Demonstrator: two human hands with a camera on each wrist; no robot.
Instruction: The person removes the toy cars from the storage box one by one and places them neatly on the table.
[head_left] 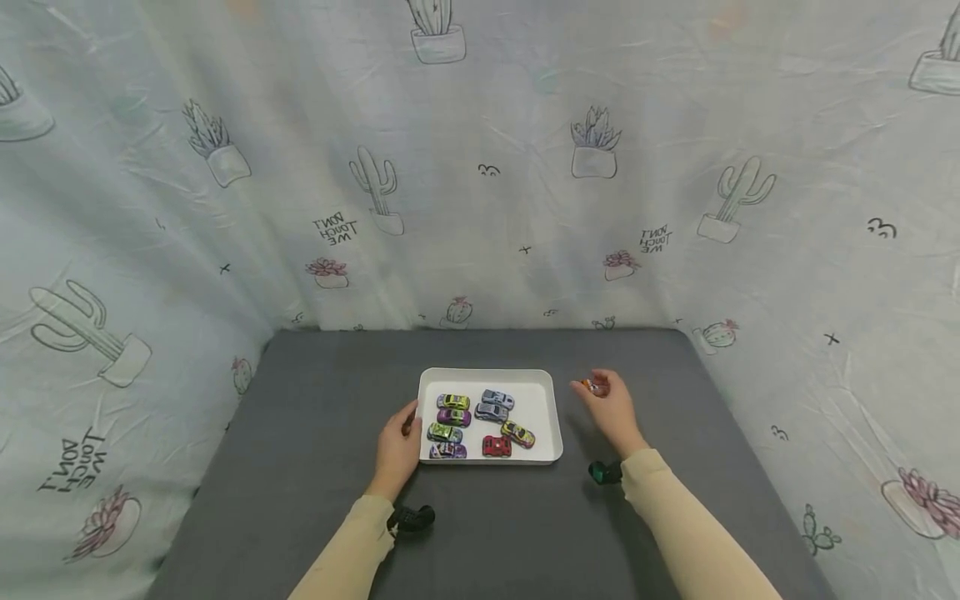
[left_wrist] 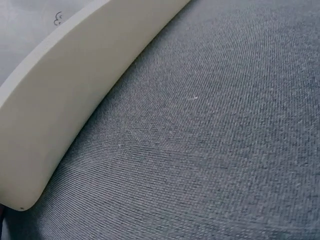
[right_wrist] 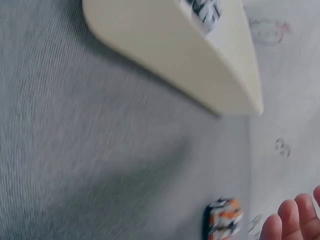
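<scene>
1. Head view: left hand (head_left: 397, 446) rests against the white rectangular plastic tray (head_left: 542, 382) — fingers relaxed, grasping nothing.
2. Right hand (head_left: 611, 408) pinches a small orange toy car (head_left: 590, 386) just right of the tray, above the grey cloth counter (head_left: 315, 417).

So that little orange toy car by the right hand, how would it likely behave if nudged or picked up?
The orange toy car is small next to the right hand, so it is probably light and easy to pinch. As a wheeled car like those in the white tray, it may roll if pushed lengthwise, though the grey cloth could slow it. It looks rigid, not floppy.
</scene>
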